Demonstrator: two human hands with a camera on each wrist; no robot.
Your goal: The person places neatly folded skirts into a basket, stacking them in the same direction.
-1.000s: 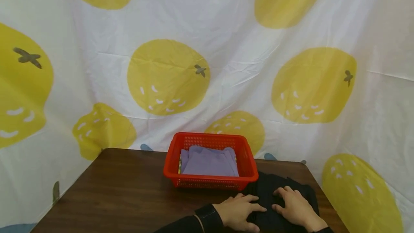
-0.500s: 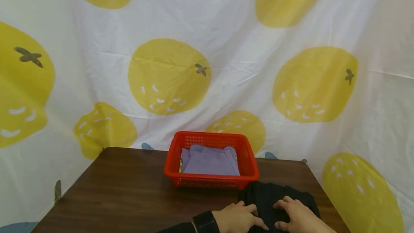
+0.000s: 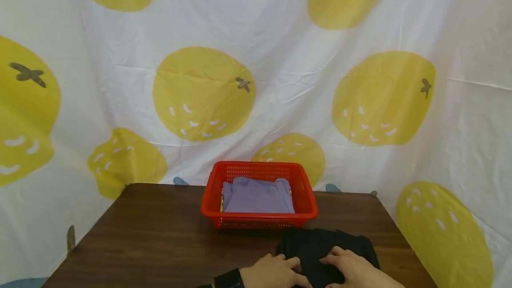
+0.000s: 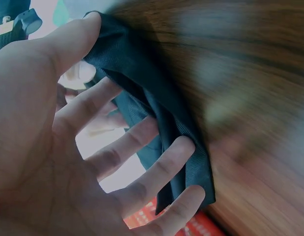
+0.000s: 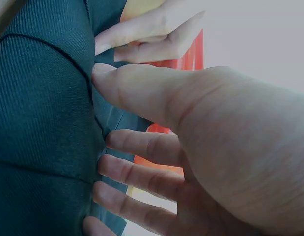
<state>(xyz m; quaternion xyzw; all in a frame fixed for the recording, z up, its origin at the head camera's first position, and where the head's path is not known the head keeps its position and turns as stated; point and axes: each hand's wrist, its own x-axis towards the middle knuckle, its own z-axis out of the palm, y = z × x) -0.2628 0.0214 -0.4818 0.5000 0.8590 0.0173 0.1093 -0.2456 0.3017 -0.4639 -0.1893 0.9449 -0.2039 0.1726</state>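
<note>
A black folded garment (image 3: pixel 316 246) with a fine diagonal weave and seams lies on the table in front of the basket's right side. My left hand (image 3: pixel 272 272) rests at its left side. In the left wrist view the spread, nearly straight fingers of that hand touch the garment's layered edge (image 4: pixel 183 132), the thumb at its near end. My right hand (image 3: pixel 354 270) lies on the garment's right part. The right wrist view shows its thumb and fingertips pressed against the cloth (image 5: pixel 48 113), with the left hand's fingers close by. The near edge is out of the head view.
Behind the garment stands a red plastic basket (image 3: pixel 259 220) with a folded lilac cloth (image 3: pixel 258 197) in it. The brown wooden table (image 3: pixel 152 230) stretches to the left. A white curtain (image 3: pixel 280 79) printed with yellow lemons hangs behind the table.
The black garment has slid nearer and to the left, away from the basket, with both hands on it. The basket and lilac cloth stay in place; the head view has shifted slightly.
</note>
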